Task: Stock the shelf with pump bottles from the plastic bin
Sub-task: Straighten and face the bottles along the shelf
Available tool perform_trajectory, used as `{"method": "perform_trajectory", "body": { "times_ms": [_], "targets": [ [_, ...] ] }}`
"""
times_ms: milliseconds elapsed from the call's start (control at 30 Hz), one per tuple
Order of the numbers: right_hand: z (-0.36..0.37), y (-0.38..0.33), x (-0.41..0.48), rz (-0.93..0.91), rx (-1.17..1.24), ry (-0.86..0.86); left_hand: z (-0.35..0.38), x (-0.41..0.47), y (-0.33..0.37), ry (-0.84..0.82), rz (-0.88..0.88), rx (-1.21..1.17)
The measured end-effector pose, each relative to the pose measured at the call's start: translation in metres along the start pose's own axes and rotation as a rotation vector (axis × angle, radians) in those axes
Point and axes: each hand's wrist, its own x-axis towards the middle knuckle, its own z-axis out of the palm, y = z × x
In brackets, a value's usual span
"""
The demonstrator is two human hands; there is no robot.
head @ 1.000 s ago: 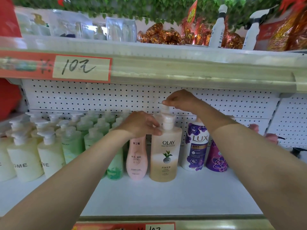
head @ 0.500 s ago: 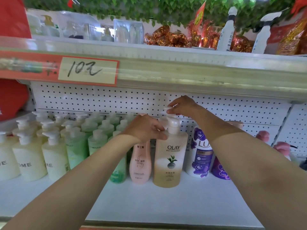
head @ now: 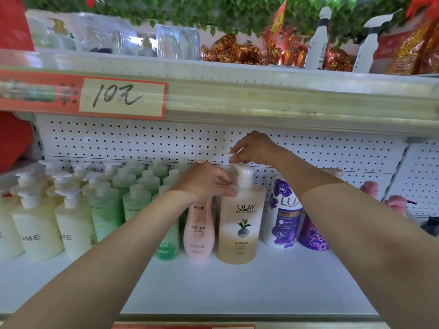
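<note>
Left hand [head: 204, 181], right hand [head: 256, 148] (pinching pump [head: 228, 153]), Olay bottle [head: 240, 224]

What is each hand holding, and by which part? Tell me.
The left hand grips the Olay bottle at its neck, under the pump. The right hand pinches the white pump top of a bottle behind it.

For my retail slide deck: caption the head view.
Left hand holds the neck of the Olay bottle; right hand pinches a white pump tip above it.
</note>
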Motion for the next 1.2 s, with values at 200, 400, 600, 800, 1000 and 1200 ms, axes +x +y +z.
{"method": "perform_trajectory", "body": {
  "times_ms": [200, 400, 600, 800, 1000, 1200],
  "targets": [
    [-0.002, 0.003, -0.003, 0.011, -0.035, 0.019, 0.0, 0.0, -0.001, 0.003, 0.008, 0.004],
    [0.001, 0.003, -0.002, -0.005, -0.099, 0.052, 0.001, 0.0, -0.002, 0.008, 0.016, -0.006],
    [0.004, -0.003, -0.001, 0.003, -0.15, 0.061, 0.001, 0.0, -0.002, 0.021, 0.043, 0.056],
    [0.002, -0.002, -0.003, 0.025, -0.092, 0.038, 0.001, 0.0, -0.003, 0.009, 0.056, 0.077],
    [0.006, 0.001, -0.01, 0.075, 0.021, 0.057, 0.001, -0.001, -0.003, 0.014, 0.049, 0.074],
    [0.005, 0.003, -0.023, 0.125, 0.175, 0.069, 0.003, 0.0, -0.006, -0.009, 0.036, 0.069]
  ]
}}
